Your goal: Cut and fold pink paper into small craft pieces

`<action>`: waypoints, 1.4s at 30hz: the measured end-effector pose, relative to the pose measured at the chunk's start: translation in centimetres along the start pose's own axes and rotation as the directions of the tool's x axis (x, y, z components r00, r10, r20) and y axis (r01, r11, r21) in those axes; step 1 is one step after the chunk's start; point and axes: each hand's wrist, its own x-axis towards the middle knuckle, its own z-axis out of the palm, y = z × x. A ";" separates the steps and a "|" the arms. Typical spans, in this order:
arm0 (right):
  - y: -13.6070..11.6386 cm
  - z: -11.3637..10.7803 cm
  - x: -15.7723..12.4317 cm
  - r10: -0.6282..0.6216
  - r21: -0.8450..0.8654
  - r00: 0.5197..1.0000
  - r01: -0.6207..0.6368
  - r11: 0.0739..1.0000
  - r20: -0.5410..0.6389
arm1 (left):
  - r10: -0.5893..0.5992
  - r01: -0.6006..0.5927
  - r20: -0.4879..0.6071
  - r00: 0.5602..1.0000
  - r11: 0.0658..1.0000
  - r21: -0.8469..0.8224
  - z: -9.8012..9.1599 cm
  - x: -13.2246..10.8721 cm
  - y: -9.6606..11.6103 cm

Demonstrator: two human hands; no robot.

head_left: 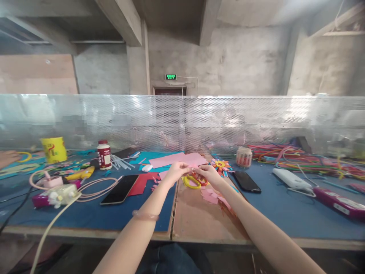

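Observation:
Above the middle of the table, my left hand (177, 172) and my right hand (210, 174) meet with fingertips pinched on a small piece of pink paper (193, 166). Fingers partly cover the paper, so its shape is unclear. Right under the hands lies a yellow loop (191, 185), perhaps a scissors handle, with something red-orange beside it. Larger pink paper sheets (167, 160) lie beyond my left hand. Cut pink paper pieces (210, 196) are scattered below my right hand. A multicoloured paper flower (220, 164) sits just past it.
Two phones (120, 189) (246, 182) flank my forearms. To the left are a cabled power strip (57, 196), a red-capped bottle (104, 155) and a yellow tub (54, 149). Coloured strips (299, 158) and a jar (243, 157) lie right. A perforated metal screen (242, 118) stands behind. Another person's hand (8, 158) shows far left.

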 end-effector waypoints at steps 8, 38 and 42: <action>0.2 0.1 0.0 -0.032 0.008 0.999 0.032 0.999 -0.001 | 0.019 -0.019 -0.004 1.000 1.000 0.024 0.1 -0.1 -0.2; 0.4 0.5 0.3 0.042 0.290 0.991 -0.004 0.957 -0.124 | -0.120 0.125 0.047 0.992 0.985 -0.121 -0.6 0.0 0.2; 0.0 1.4 0.3 0.012 0.166 0.998 -0.003 0.986 -0.057 | -0.002 0.003 0.024 1.000 0.998 -0.066 0.3 -0.5 0.1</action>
